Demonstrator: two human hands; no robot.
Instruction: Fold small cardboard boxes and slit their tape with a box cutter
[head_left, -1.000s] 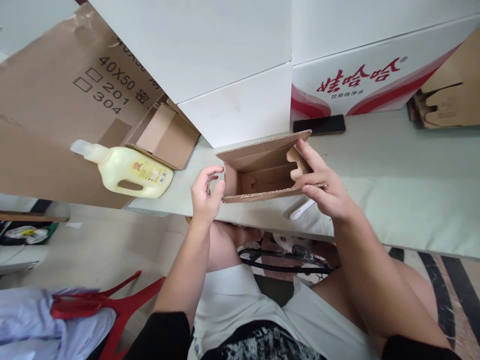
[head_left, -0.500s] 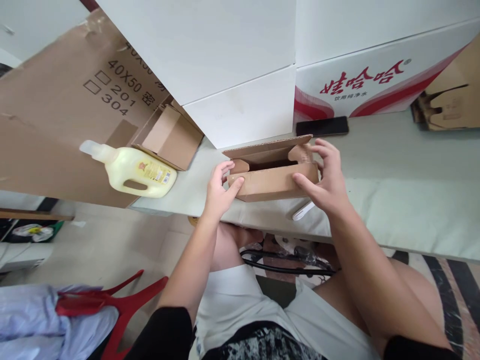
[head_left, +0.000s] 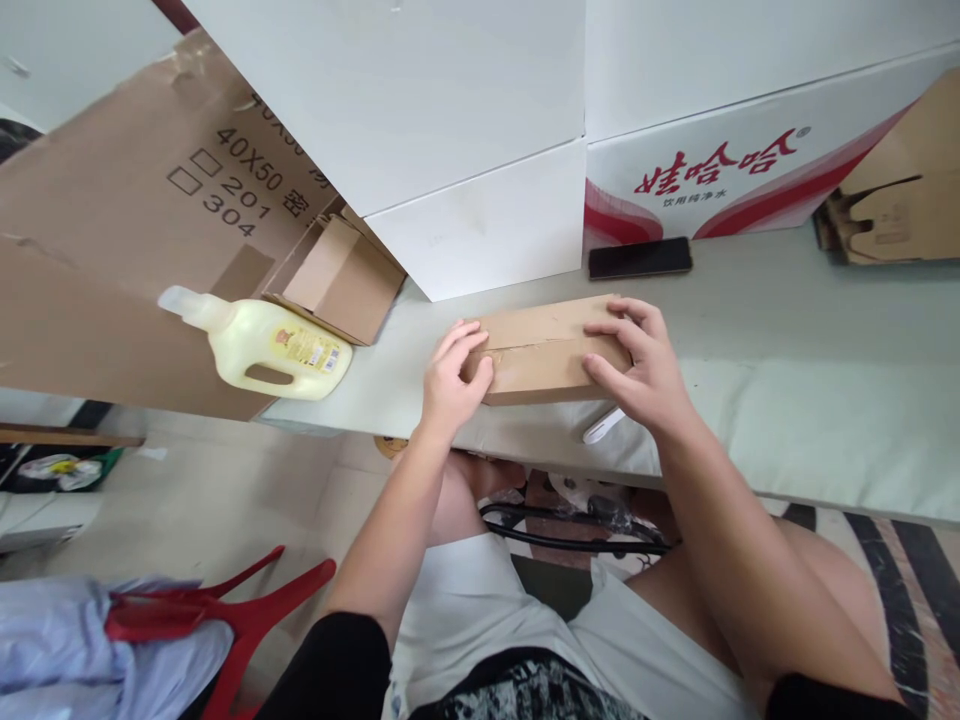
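Observation:
A small brown cardboard box [head_left: 544, 350] rests on the pale cushioned bench, its two top flaps folded down to meet along a seam. My left hand [head_left: 456, 378] grips its left end, with the thumb on the near side and fingers on top. At the right end my right hand [head_left: 641, 362] holds the box, fingers spread over the top and thumb on the near part. Partly under my right hand lies a white handheld tool [head_left: 602, 426], too covered to name. The inside of the box is hidden.
A black phone [head_left: 640, 258] lies before the white printed carton [head_left: 697, 185]. To the left are a yellow bottle [head_left: 281, 348], an open cardboard box [head_left: 349, 275] and a large carton [head_left: 135, 240]. Flattened cardboard [head_left: 900, 200] sits right; a red chair [head_left: 255, 620] stands lower left.
The box's top flaps have come down, covering the opening that showed before. Both hands have shifted their fingers onto the top while staying at its two ends.

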